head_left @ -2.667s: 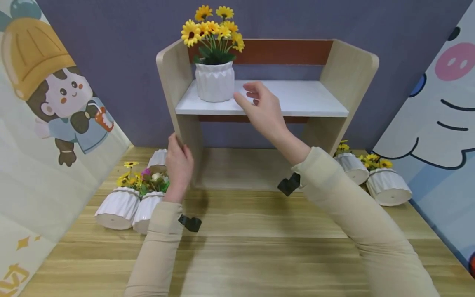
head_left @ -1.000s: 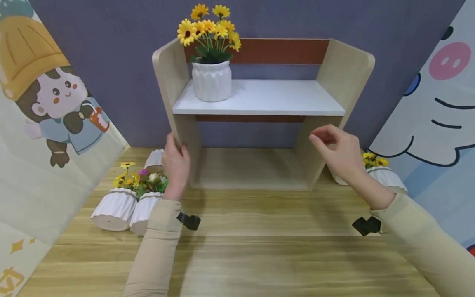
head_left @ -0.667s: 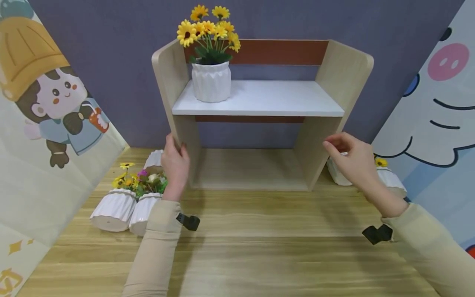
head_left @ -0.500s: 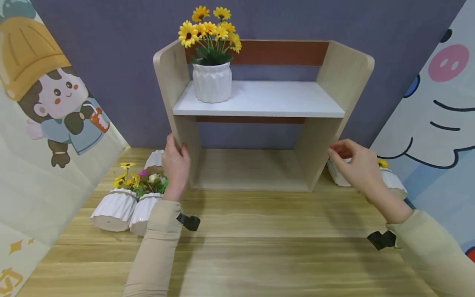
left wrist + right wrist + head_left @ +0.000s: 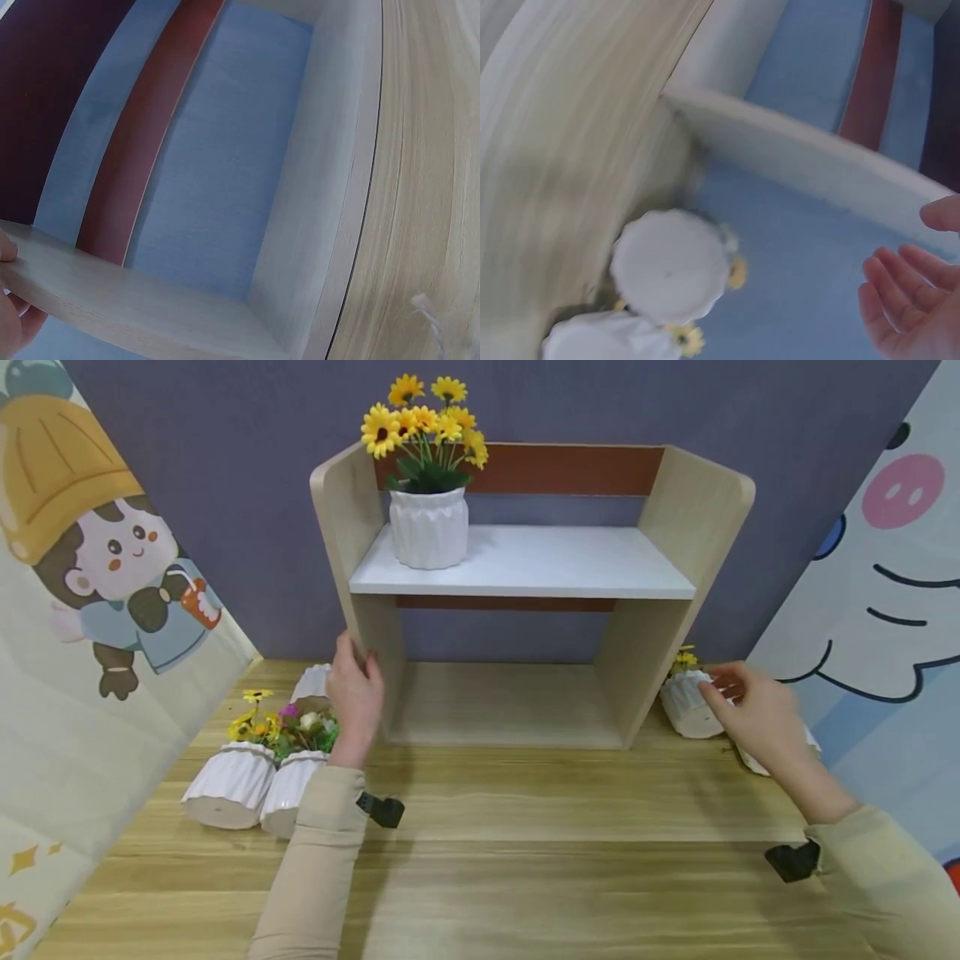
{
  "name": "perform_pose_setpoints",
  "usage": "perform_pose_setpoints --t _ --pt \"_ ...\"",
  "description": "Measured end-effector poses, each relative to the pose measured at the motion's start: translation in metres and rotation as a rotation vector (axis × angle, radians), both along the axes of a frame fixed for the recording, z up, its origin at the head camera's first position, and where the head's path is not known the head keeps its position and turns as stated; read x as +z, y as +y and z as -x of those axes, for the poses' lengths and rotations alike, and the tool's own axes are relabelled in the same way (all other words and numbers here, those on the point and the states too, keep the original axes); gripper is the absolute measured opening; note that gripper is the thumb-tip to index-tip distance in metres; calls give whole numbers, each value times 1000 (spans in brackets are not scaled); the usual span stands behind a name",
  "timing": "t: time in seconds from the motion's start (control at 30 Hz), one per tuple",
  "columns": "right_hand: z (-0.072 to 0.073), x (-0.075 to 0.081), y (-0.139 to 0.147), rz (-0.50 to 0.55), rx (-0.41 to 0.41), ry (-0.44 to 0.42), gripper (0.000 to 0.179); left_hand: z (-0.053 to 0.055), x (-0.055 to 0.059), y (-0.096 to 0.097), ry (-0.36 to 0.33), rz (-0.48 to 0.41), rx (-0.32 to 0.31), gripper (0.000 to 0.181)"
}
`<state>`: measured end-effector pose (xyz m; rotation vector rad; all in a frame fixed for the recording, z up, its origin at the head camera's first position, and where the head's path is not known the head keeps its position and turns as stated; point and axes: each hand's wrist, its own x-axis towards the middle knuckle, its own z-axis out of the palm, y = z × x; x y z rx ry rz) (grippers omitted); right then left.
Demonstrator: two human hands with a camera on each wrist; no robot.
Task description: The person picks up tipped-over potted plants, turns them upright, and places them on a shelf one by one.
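Note:
My left hand [image 5: 356, 697] grips the left side panel [image 5: 375, 635] of a small wooden bookshelf [image 5: 555, 560]. In the left wrist view its thumb lies on the panel's inner face, with fingers [image 5: 22, 319] on the outer side. A white pot [image 5: 429, 531] of yellow flowers stands upright at the left of the white upper shelf. My right hand [image 5: 765, 714], holding nothing, hovers right of the bookshelf with fingers loosely bent. It is beside a tipped white flowerpot [image 5: 688, 710] and partly covers a second one [image 5: 752, 763]. The right wrist view shows both pots' bases.
Left of the bookshelf, white pots [image 5: 231, 785] of yellow and mixed flowers lie tipped on the wooden table [image 5: 525, 860]; one [image 5: 313, 683] is farther back. A blue-grey wall [image 5: 577, 402] stands behind. Cartoon panels [image 5: 75, 693] flank the table.
My right hand has left the potted flowers on the upper shelf and moved right and down to the tipped pots. My left hand stays on the side panel.

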<state>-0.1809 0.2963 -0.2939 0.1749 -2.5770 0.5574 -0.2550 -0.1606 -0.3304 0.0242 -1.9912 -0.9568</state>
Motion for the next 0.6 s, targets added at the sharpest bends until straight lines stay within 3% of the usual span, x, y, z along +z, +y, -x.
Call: perform_pose_setpoints --t 0.23,0.6 --pt "0 -6 20 -11 -77 -98 54 0 0 0 -1 0 7 33" --pt "3 -20 40 -65 -164 -150 61 1 0 0 -10 1 5 33"
